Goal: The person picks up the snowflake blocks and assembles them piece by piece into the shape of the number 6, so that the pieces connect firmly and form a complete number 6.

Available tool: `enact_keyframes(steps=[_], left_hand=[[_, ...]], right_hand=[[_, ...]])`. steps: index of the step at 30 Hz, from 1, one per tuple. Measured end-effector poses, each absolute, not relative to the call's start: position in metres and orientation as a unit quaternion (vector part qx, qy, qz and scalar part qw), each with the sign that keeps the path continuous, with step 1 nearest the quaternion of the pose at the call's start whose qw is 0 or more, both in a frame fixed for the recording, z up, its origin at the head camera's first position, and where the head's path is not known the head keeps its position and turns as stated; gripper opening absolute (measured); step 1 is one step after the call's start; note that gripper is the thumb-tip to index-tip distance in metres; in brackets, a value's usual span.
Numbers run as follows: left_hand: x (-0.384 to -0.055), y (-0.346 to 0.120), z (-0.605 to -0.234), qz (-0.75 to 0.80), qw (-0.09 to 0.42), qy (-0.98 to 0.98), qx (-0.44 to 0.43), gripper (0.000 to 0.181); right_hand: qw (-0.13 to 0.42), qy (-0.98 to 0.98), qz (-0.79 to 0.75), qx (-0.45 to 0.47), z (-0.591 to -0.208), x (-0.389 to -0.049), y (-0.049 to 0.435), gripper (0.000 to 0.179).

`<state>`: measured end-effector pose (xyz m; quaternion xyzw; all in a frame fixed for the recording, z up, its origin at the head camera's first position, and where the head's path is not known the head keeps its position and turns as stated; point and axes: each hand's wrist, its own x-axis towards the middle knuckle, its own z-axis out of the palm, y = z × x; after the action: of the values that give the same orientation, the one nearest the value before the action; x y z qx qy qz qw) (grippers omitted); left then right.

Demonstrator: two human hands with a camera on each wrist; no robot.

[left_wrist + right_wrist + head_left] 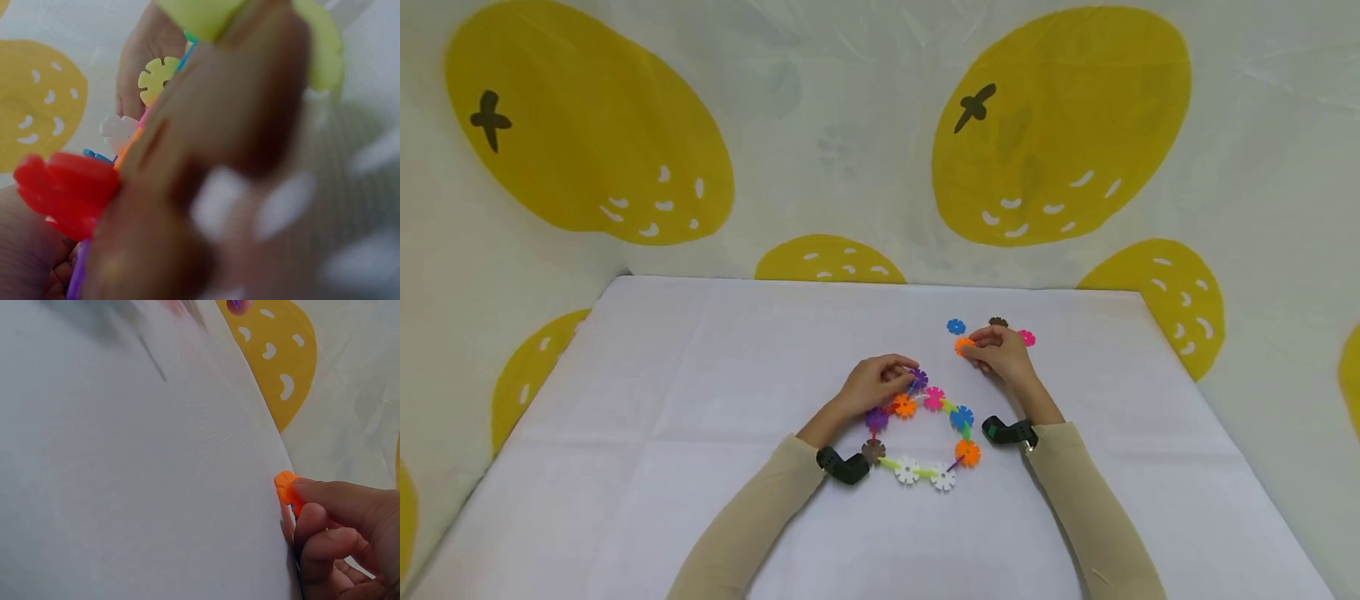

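Nearest the lens, two beige sleeves (741, 521), slanting in from the bottom edge, with black wrist cameras (1009, 431) at the cuffs. Farther off and largest of all, a pale backdrop (820, 200) printed with yellow fruit shapes (1067, 125). Next in size, a table (700, 375) under a white cover. On it, a ring of notched discs (900, 477) in many colours, closed by the look of it.

Smaller again, the right hand (1006, 357), beyond the ring. Pinches an orange disc (961, 346) between thumb and fingertips, closed down to the thickness of the piece. At the ring's far side, the left hand (876, 383). Seems to pinch a purple disc (918, 380) with curved fingers (too blurred in the left wrist view to check).

Could slip from the right hand, with so little rim gripped, on any hard push against a notch. Could also pop apart at a joint of the ring, from a tug on the purple disc.

Relative to the right-hand grip: orange disc at the very tips, jutting out to the left, well apart from the ring. Whether touching the cover, impossible to tell. Smallest and last, loose pieces around that hand: blue disc (956, 327) just beyond the orange one, brown disc (997, 322) behind the knuckles, pink disc (1027, 338) to the right.
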<state>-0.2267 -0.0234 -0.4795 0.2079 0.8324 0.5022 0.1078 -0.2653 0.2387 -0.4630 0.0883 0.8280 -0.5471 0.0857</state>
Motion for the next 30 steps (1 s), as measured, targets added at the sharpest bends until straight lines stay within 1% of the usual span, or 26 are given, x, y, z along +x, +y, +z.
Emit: enact_keyframes(steps=[3,7,10,16,20,23,30], left_hand=[[-0.225,-0.022,-0.482,0.5,0.113,0.833,0.209,0.026],[-0.221,-0.022,-0.486,0.501,0.116,0.831,0.213,0.027],[-0.22,-0.022,-0.487,0.504,0.108,0.828,0.218,0.026],[-0.221,-0.021,-0.484,0.503,0.107,0.831,0.211,0.026],[-0.222,-0.022,-0.481,0.501,0.109,0.834,0.207,0.026],[-0.223,-0.022,-0.479,0.498,0.107,0.835,0.207,0.027],[-0.226,-0.021,-0.48,0.491,0.108,0.839,0.208,0.027]], right_hand=[[0.101,0.813,-0.569,0.068,-0.469,-0.262,0.243,0.035],[0.119,0.805,-0.58,0.044,-0.474,-0.256,0.245,0.037],[0.132,0.794,-0.593,0.022,-0.475,-0.254,0.245,0.04],[0.188,0.768,-0.607,-0.083,-0.474,-0.252,0.243,0.037],[0.202,0.747,-0.617,-0.141,-0.474,-0.252,0.241,0.032],[0.206,0.741,-0.62,-0.154,-0.474,-0.252,0.239,0.028],[0.222,0.746,-0.608,-0.157,-0.471,-0.251,0.235,0.027]])
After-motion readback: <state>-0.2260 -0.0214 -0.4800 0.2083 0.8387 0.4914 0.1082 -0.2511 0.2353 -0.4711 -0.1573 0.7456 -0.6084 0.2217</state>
